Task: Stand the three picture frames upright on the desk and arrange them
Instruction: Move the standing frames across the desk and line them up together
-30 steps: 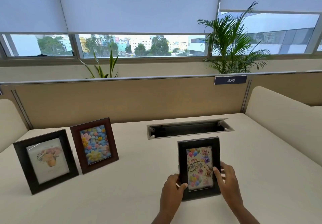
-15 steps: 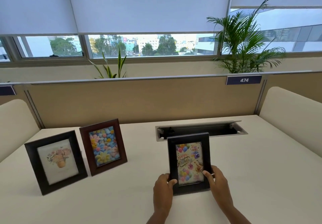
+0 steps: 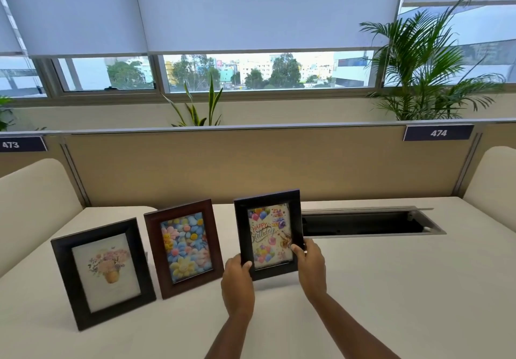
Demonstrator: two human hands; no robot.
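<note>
On desk (image 3: 363, 289), hands (image 3: 275, 270) covering birthday frame (image 3: 268, 233) corners

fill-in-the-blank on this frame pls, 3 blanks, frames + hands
Both hands, left hand and right hand, grip the ____ frame.
The frame with the reddish-brown border stands in the ____ of the row.
The flower-pot frame has ____ hands on it.

Missing: birthday; middle; no
</note>
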